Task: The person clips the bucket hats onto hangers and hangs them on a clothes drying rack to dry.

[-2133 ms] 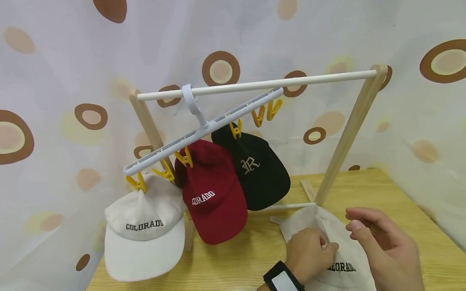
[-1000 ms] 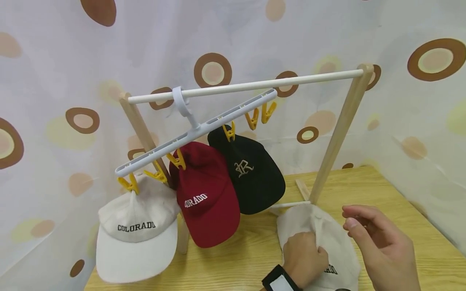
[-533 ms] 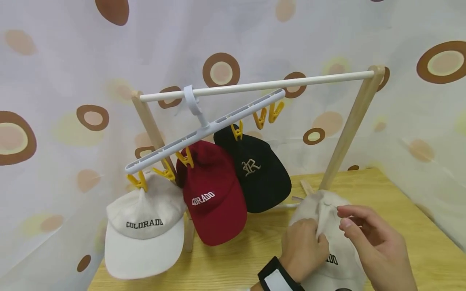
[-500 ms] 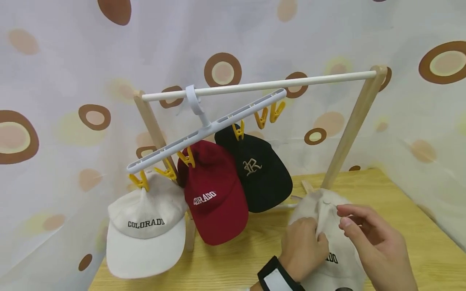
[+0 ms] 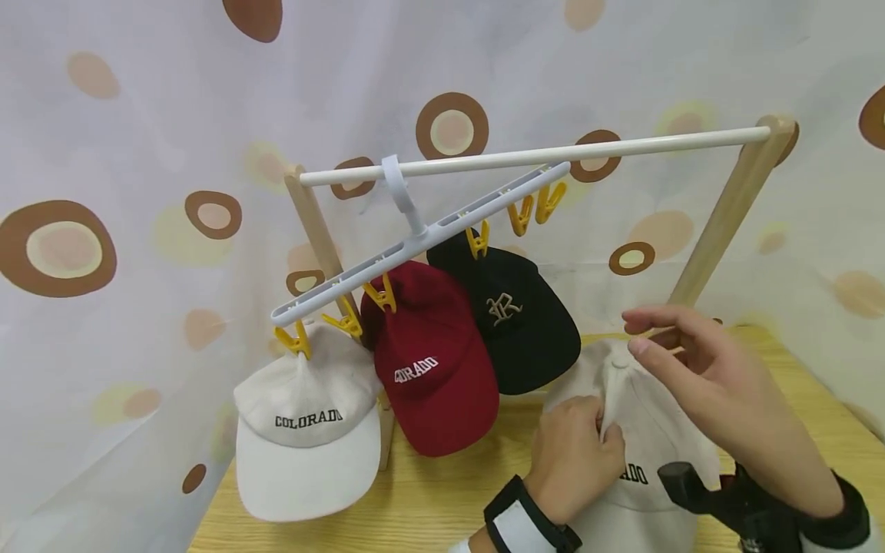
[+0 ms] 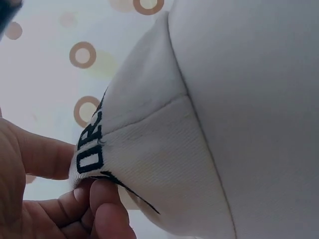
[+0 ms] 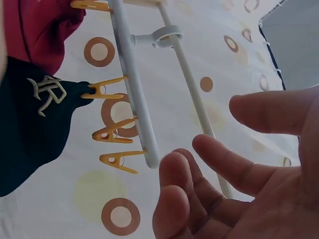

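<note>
My left hand (image 5: 575, 455) pinches the folded front of a cream baseball cap (image 5: 653, 418) with COLORADO lettering, partly covered by the fingers. In the left wrist view, thumb and fingers squeeze the cap's fabric (image 6: 149, 149) beside the letters. Holding nothing, my right hand (image 5: 719, 384) hovers by that cap's crown, its fingers loosely bent and thumb apart. From a pale clip hanger (image 5: 423, 240) hang another cream cap (image 5: 307, 430), a red cap (image 5: 435, 369) and a black cap (image 5: 532, 315). Two yellow clips, an inner clip (image 5: 520, 215) and an end clip (image 5: 551, 201), hold nothing.
The hanger is hooked on the white rod (image 5: 588, 153) of a wooden rack and tilts down to the left. The rack's right post (image 5: 726, 215) stands behind my right hand. Below is a wooden table (image 5: 456, 491); a patterned curtain (image 5: 346, 77) closes the back.
My left hand has raised the cream cap a little toward the rack. My right hand has moved up past its crown. The view has shifted slightly; the hanging caps look unchanged.
</note>
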The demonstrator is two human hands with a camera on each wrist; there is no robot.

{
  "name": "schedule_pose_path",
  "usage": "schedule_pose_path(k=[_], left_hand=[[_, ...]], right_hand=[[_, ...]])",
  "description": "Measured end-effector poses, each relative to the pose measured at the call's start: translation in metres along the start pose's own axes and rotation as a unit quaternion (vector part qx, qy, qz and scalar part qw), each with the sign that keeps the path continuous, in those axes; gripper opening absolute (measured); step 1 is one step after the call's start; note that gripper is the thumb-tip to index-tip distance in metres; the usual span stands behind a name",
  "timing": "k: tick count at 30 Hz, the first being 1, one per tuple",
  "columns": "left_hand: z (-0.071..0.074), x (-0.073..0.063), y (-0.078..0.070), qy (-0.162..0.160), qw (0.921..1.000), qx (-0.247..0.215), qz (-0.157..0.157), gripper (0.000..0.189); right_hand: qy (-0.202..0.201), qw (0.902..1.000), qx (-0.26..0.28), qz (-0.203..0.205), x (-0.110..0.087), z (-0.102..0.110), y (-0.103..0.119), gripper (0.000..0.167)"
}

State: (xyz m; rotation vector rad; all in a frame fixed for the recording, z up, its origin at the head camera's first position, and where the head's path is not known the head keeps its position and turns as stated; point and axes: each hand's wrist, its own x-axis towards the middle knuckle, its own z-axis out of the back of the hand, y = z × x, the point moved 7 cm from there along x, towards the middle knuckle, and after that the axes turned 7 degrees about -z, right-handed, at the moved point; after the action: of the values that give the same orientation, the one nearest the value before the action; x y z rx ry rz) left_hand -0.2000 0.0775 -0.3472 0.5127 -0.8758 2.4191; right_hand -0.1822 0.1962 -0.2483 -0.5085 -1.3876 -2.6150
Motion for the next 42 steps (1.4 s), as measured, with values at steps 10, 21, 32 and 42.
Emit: schedule_pose_path(k=[10, 21, 32, 42], left_hand=[[-0.015, -0.003, 0.011, 0.028, 0.998, -0.039, 0.041, 0.038], [-0.032, -0.005, 0.013, 0.061, 0.9952, -0.042, 0.065, 0.04], [-0.027, 0.003, 0.004, 0.016, 0.9991, -0.007, 0.039, 0.039], [-0.017, 0.022, -0.008, -0.041, 0.9973, 0.06, 0.008, 0.043]], right_hand=[[0.073, 0.9915, -0.098, -0.045, 0.085, -0.018, 0.001, 0.046], [-0.009, 0.9935, -0.067, -0.092, 0.146, -0.027, -0.01, 0.063], [-0.093, 0.994, -0.004, -0.058, 0.18, -0.044, 0.009, 0.054], [-0.121, 0.9909, -0.053, -0.026, 0.183, -0.036, 0.019, 0.047]])
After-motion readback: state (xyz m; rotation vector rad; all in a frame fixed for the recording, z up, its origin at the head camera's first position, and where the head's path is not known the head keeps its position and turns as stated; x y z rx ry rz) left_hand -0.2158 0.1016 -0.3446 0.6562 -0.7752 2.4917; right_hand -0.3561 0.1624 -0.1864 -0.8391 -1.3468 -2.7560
